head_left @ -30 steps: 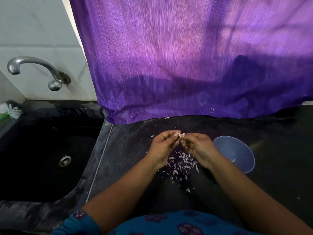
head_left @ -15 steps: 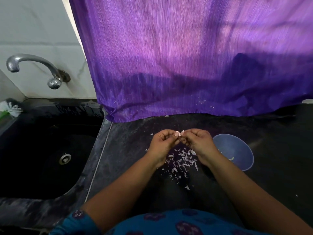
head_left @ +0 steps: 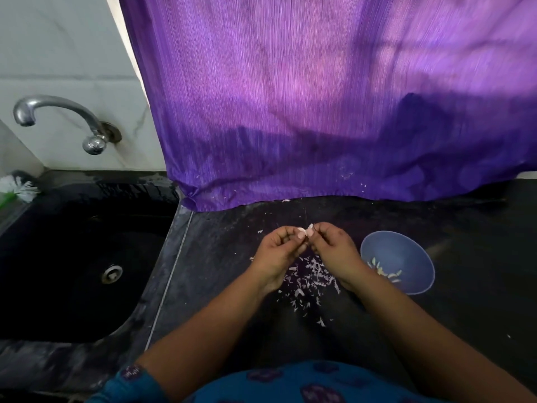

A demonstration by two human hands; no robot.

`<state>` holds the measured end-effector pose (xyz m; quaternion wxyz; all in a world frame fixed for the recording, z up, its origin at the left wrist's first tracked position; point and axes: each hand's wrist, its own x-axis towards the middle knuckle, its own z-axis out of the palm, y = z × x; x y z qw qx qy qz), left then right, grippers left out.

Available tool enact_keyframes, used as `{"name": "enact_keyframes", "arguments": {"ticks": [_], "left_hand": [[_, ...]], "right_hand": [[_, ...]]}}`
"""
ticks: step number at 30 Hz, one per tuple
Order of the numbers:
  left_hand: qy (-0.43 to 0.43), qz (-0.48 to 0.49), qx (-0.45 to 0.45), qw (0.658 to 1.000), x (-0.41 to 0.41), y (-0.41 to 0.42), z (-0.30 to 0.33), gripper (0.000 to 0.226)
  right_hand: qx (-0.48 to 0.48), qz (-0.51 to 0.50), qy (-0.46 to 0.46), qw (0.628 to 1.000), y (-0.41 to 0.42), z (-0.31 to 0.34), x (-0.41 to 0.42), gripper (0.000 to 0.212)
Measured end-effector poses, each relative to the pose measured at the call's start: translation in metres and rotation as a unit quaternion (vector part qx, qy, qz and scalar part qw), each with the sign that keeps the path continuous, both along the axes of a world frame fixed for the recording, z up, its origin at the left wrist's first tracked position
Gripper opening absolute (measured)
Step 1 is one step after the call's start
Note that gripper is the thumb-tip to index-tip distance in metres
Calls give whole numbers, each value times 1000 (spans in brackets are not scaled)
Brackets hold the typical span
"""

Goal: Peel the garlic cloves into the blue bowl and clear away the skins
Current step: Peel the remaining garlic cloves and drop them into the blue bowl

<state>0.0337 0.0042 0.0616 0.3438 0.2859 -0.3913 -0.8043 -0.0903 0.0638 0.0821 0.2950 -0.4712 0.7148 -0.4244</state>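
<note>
My left hand (head_left: 277, 251) and my right hand (head_left: 334, 250) meet fingertip to fingertip above the dark counter, both pinching a small pale garlic clove (head_left: 305, 230) with a bit of skin sticking up. Beneath them lies a scatter of white garlic skins (head_left: 309, 276). The blue bowl (head_left: 406, 251) sits just right of my right hand and holds several peeled pale pieces near its front.
A black sink (head_left: 72, 257) with a metal drain fills the left side, with a chrome tap (head_left: 58, 117) above it. A purple cloth (head_left: 319, 112) hangs behind the counter (head_left: 479, 271). A white brush (head_left: 17, 187) lies at the sink's far left corner.
Both hands stay together on the clove with only small finger movements. The view has shifted slightly.
</note>
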Motion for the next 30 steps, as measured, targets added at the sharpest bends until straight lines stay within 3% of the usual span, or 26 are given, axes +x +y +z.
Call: {"name": "enact_keyframes", "arguments": {"ticks": [4, 6, 12, 18, 21, 27, 30], "left_hand": [[9, 24, 12, 1000, -3, 3, 3, 10], [16, 32, 25, 999, -3, 3, 3, 9], [42, 28, 60, 997, -2, 2, 3, 20], [49, 32, 65, 996, 1, -2, 2, 19], [27, 29, 38, 999, 3, -3, 2, 23], [-80, 57, -72, 993, 1, 0, -1, 25], [-100, 67, -86, 989, -2, 1, -5, 19]], "right_hand": [[-64, 8, 173, 983, 2, -3, 2, 9], [-91, 26, 210, 973, 2, -4, 3, 6], [-88, -5, 186, 979, -1, -5, 1, 13], [-2, -84, 4, 996, -3, -8, -11, 10], [-6, -78, 91, 993, 1, -6, -21, 1], [-16, -68, 153, 986, 9, -2, -22, 15], [-5, -56, 194, 979, 9, -4, -24, 22]]}}
